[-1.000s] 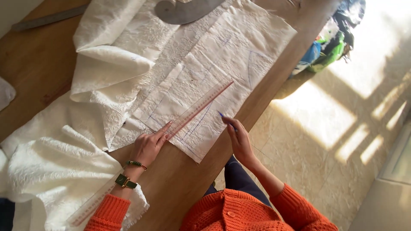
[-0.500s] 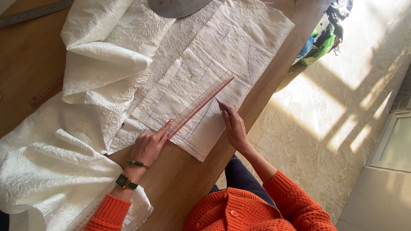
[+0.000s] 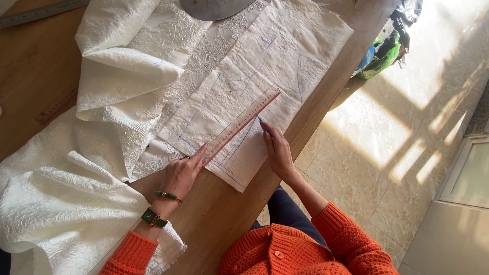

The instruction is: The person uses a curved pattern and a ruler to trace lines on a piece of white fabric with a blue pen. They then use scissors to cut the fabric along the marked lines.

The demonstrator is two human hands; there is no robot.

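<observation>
White, limp fabric [image 3: 239, 102] is pinned flat under a stiff clear ruler [image 3: 242, 124] pressed by the left hand [image 3: 181, 175], while a blue pen [image 3: 264, 126] is pinched in the right hand [image 3: 279, 153].

Bright daylight. Hard sun patches and striped shadows on the floor [image 3: 402, 137], right of the table [image 3: 214, 224]; glare there washes out detail. Table evenly lit, soft shadows in the fabric [image 3: 127, 81] folds. Focus sharp.
</observation>
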